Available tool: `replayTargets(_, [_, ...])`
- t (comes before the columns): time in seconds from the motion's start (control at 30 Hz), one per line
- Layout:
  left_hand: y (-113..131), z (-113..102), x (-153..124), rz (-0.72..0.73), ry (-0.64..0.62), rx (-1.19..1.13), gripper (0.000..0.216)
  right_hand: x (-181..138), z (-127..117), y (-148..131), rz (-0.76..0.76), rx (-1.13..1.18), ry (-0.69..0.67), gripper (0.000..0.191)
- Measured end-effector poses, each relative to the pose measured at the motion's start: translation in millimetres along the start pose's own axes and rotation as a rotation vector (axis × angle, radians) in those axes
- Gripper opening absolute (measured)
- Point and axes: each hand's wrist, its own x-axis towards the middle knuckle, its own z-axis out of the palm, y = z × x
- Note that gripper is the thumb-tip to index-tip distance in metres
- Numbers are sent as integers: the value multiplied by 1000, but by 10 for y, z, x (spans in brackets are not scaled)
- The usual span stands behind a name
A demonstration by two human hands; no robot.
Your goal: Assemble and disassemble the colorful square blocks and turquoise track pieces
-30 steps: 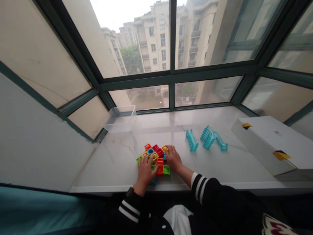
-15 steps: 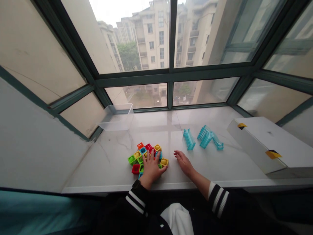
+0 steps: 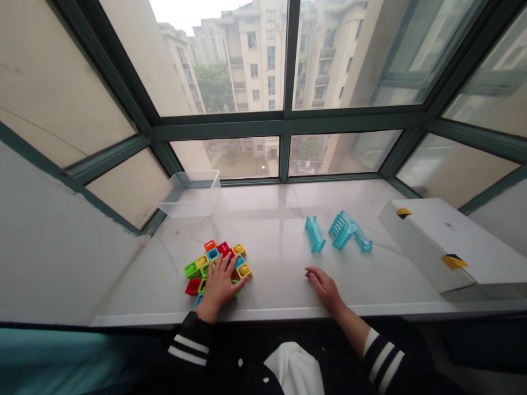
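My left hand [image 3: 222,280] lies flat, fingers spread, on a cluster of colourful plastic blocks [image 3: 201,261] in red, yellow, green, blue and orange. Part of the cluster is hidden beneath the palm. To the right, my right hand [image 3: 325,288] rests close to the front of the sill with its fingers curled in and no object visible in it. Beyond that hand are translucent turquoise ribbed plastic pieces: one stands alone [image 3: 315,234], and a touching group [image 3: 343,229] sits to its right.
A clear plastic bin [image 3: 191,195] stands at the back left by the window. On the right is a white box [image 3: 465,236] with yellow-and-black tabs. The marble-look sill [image 3: 263,219] has its front edge just before my body, with window frames behind.
My left hand has slid left, and the block cluster has shifted left with it. My right hand has moved slightly right and nearer me, its fingers now curled instead of stretched out.
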Motion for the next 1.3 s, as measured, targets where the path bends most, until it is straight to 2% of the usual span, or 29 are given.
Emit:
replayTargets(0.2, [-258,8,-36,-52,30,27,78,-2,-15,-21,-35,-33,-35,35])
replayTargets(0.53, [-563,-92,-43,-27,-14,56,75,7,-13,-81,-47,-76,-57,29])
replayTargets(0.7, [-653,-105,-35,-12,-15,91,75,18,-94,-233,-109,-87,21,27])
replayTargets(0.8, [-673,-131,-30,-14,-22,102,74,274,-286,-517,-244,-193,111,28])
replayTargets(0.9, [-667,-152,-16,-20,-21,86,74,776,-457,-747,-258,-329,130,35])
replayTargets(0.97, [-641,-179,-5,-47,-31,68,76,1132,-484,-764,-209,-451,99,39])
replayTargets(1.03, [-580,-240,1,-87,-26,32,77,1409,-440,-667,-128,-561,97,44])
replayTargets(1.1, [-464,-339,1,-90,33,-50,75,1579,-366,-503,1,-634,95,60])
replayTargets(1.2, [-153,-501,3,5,158,-272,60,1690,-288,-267,252,-661,20,84])
replayTargets(1.3, [289,-530,46,74,178,-500,53,1715,-282,-152,352,-655,-61,89])
